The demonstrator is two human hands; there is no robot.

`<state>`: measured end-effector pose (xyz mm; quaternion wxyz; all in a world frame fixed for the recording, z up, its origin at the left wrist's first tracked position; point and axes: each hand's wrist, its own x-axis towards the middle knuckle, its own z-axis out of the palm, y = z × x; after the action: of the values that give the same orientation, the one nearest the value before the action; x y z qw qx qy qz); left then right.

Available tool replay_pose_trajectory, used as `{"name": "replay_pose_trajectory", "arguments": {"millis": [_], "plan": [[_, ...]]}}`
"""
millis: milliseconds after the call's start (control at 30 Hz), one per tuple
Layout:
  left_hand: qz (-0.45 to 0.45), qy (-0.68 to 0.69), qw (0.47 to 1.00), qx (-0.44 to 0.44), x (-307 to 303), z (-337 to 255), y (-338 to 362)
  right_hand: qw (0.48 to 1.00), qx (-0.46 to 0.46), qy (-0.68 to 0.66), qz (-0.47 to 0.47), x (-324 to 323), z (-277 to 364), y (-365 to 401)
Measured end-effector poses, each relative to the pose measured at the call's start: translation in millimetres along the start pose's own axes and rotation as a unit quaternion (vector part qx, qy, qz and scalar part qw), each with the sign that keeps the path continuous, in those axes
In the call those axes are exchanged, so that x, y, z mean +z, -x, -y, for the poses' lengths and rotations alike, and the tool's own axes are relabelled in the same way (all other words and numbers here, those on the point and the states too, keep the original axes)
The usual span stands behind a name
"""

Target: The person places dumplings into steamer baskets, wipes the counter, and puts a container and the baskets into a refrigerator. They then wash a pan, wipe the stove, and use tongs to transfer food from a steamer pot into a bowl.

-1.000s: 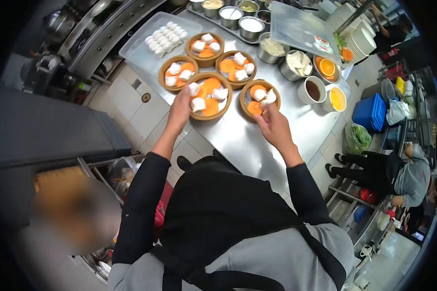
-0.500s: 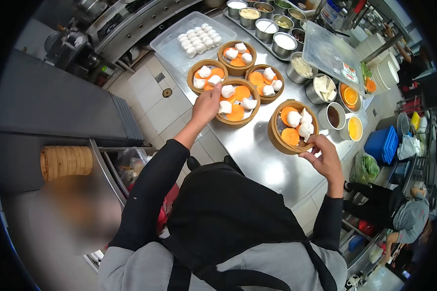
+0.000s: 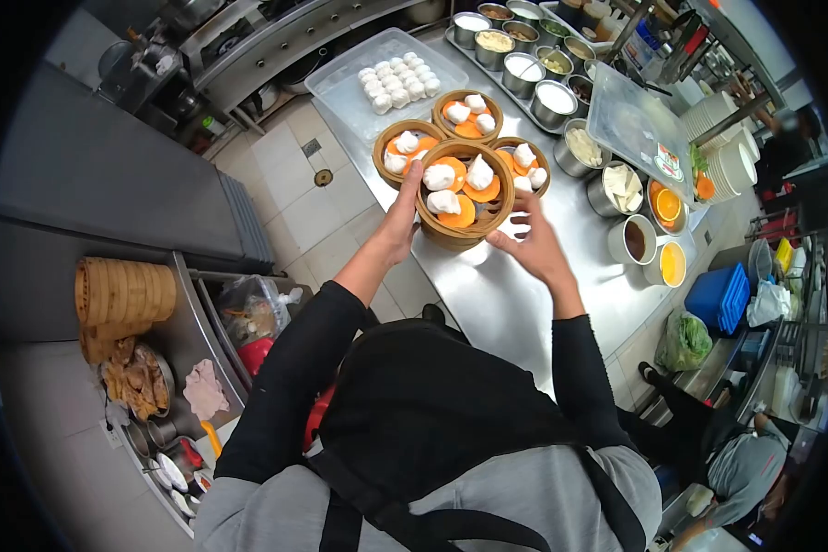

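Taking the front steamer basket (image 3: 460, 233) as dial centre, with the far side of the table (image 3: 488, 299) at 12 o'clock. Clasping that basket at its 9 o'clock wall with the left hand (image 3: 402, 215), pressing fingers against the rim. Holding the right hand (image 3: 538, 245) spread at 3 to 4 o'clock, parting thumb and fingers beside the wall — not showing clearly whether touching. Carrying white dumplings (image 3: 480, 172) on orange rounds (image 3: 456, 214) inside the basket, near the table's close edge.

Working, by judgement, on a stacking step: seating the basket over a probable second basket (image 3: 451, 245), judging from the deep double wall. Probably not yet finishing alignment.

Calling next for closing the right hand onto the 3 o'clock wall, matching upper rim to lower, then testing for rocking before release. Calling also for a level hold — to avoid sliding the dumplings — and for clearance from the left basket (image 3: 380, 166) at 10 o'clock, the far basket (image 3: 465, 139) at 12 and the right basket (image 3: 546, 183) at 2, standing close to the right fingers.
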<state>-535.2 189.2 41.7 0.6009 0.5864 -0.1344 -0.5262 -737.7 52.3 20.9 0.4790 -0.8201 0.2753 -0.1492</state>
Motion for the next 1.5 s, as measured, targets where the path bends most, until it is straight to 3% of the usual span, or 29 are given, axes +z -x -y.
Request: {"name": "replay_pose_trajectory", "arguments": {"millis": [67,100,200,300,367,400,467,500,533,567,600,667,700,767,900,1033,1100,1200,1267,1400,1500], "plan": [[-0.004,-0.008,1.000,0.002,7,-3,-1,0.986,0.023,-0.164,0.012,21,-9,-1],[-0.007,-0.012,1.000,0.002,9,-4,-2,0.962,0.106,-0.251,-0.001,21,-1,4],[0.000,-0.030,0.999,-0.033,9,-3,5,0.946,0.119,-0.298,-0.054,33,4,7],[0.038,-0.034,0.996,-0.078,-14,12,0,0.962,0.140,-0.235,-0.014,25,10,16],[0.051,-0.052,0.995,-0.071,-13,10,16,0.940,0.184,-0.286,0.026,0,-8,13],[0.056,-0.055,0.995,-0.069,-22,17,12,0.963,0.150,-0.222,-0.022,-16,-18,6],[-0.051,0.027,0.997,-0.057,-53,46,-5,0.988,0.086,-0.009,-0.125,-36,-37,-13],[-0.058,0.027,0.997,-0.052,-64,48,-13,0.983,0.073,0.132,-0.102,-40,-55,-21],[-0.122,-0.136,0.979,0.096,-74,46,-21,0.987,0.066,0.114,-0.090,-36,-62,-22],[-0.179,-0.293,0.909,0.236,-85,45,-30,0.990,0.060,0.096,-0.079,-32,-65,-21],[-0.185,-0.292,0.908,0.238,-93,44,-38,0.989,0.046,0.109,-0.089,-29,-68,-24],[-0.204,-0.536,0.730,0.370,-97,40,-56,0.987,0.007,0.132,-0.095,-24,-82,-42],[-0.201,-0.532,0.732,0.374,-97,36,-62,0.982,-0.023,0.154,-0.103,-28,-92,-46],[-0.144,-0.513,0.797,0.285,-100,21,-63,0.978,-0.027,0.178,-0.106,-45,-89,-44],[-0.121,-0.516,0.782,0.327,-109,14,-61,0.965,-0.052,0.234,-0.103,-81,-41,-33],[-0.130,-0.521,0.785,0.308,-121,18,-49,0.962,-0.109,0.211,-0.132,-128,29,-6],[-0.138,-0.509,0.778,0.340,-129,14,-33,0.971,-0.069,0.205,-0.100,-140,73,9],[-0.145,-0.504,0.751,0.402,-147,-10,-7,0.977,-0.140,0.157,-0.029,-137,97,19],[-0.147,-0.510,0.753,0.390,-153,-39,17,0.971,-0.202,0.127,0.012,-117,100,17],[-0.131,-0.509,0.752,0.399,-157,-93,59,0.977,-0.168,0.113,0.065,-75,101,12],[-0.109,-0.478,0.770,0.409,-141,-125,85,0.977,-0.140,0.150,0.050,-58,93,11]]}}
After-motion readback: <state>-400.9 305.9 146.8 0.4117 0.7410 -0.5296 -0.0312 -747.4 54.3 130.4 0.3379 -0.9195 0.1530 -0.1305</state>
